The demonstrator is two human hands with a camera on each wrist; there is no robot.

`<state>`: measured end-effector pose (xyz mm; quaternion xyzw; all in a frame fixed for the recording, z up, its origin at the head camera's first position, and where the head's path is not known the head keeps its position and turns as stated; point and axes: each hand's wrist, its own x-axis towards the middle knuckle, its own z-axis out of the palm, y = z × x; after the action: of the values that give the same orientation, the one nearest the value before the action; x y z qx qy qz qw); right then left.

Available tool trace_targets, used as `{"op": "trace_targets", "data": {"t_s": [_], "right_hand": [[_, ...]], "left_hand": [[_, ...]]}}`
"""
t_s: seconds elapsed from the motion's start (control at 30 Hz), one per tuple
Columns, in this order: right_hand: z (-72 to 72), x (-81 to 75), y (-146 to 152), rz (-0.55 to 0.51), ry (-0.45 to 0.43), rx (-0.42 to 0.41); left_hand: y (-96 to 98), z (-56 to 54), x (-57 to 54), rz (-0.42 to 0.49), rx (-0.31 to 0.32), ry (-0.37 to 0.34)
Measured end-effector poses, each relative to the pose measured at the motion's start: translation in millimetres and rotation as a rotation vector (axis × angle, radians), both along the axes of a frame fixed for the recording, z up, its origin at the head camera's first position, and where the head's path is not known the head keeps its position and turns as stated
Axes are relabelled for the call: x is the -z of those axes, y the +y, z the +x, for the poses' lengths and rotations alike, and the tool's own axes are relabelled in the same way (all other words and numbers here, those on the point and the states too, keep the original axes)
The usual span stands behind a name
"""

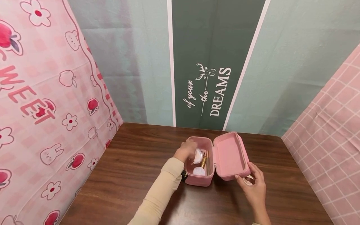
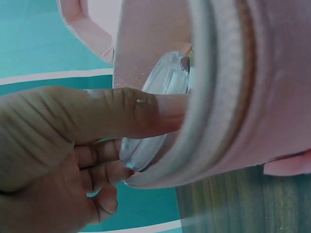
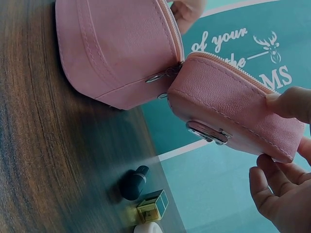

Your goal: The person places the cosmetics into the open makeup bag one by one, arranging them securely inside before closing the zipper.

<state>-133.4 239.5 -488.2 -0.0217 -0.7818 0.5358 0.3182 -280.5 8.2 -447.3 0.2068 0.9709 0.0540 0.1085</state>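
A pink zippered cosmetic case [image 1: 199, 181] stands on the table with its lid [image 1: 231, 153] swung out to the right. My left hand [image 1: 187, 151] reaches into the case and pinches a clear round compact [image 2: 163, 80] between thumb and fingers. Also inside are a white round item [image 1: 199, 171], a gold tube [image 1: 203, 162] and a slim brown stick [image 1: 208, 165]. My right hand [image 1: 255, 182] grips the lid's outer front corner, thumb on one side and fingers beneath. In the right wrist view, a metal clasp [image 3: 208, 132] shows on the lid.
The brown wooden table [image 1: 135, 175] meets green cloth walls at the back and pink cloths at the sides. A dark bottle [image 3: 133, 184], a small gold-and-dark box [image 3: 152, 207] and a white round item [image 3: 148, 228] stand beyond the lid, mostly hidden in the head view.
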Motion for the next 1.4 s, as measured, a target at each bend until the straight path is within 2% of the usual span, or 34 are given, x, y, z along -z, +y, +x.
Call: {"op": "trace_targets", "data": {"t_s": [0.2,0.33,0.5,0.6,0.73,0.83,0.87,0.97,1.2,1.4], "right_hand": [[1.6,-2.2,-1.5,-0.008,-0.006,-0.003],[4.0,-7.4,-4.1,-0.007,-0.003,-0.013],[3.0,-8.4,-3.5,-0.005,0.001,-0.008],[3.9,-11.0,-5.1,-0.011,0.000,-0.016],[3.9,-8.5,-4.4,-0.024,0.009,-0.028],[0.9,0.9,0.6,-0.033,0.039,-0.040],[-0.5,4.7,2.5,-0.067,0.076,-0.069],[-0.8,6.2,3.2,-0.068,0.095,-0.078],[0.9,-0.8,-0.5,-0.041,0.015,-0.025],[7.5,-17.6,-8.9,-0.043,0.022,-0.034]], "left_hand": [[2.7,-2.0,-4.7,-0.039,0.029,-0.131],[4.8,-3.0,-3.8,-0.078,0.027,-0.166],[12.9,-3.9,-2.2,-0.170,0.033,-0.108],[18.0,-1.7,-1.2,-0.213,0.014,-0.064],[22.2,1.5,0.4,-0.234,-0.013,-0.048],[24.5,2.3,1.9,-0.255,-0.011,-0.021],[25.1,2.5,2.4,-0.262,-0.008,-0.006],[26.5,3.9,4.0,-0.275,-0.002,0.022],[29.1,10.4,9.5,-0.262,0.002,0.045],[28.0,14.9,13.3,-0.266,0.035,0.038]]}}
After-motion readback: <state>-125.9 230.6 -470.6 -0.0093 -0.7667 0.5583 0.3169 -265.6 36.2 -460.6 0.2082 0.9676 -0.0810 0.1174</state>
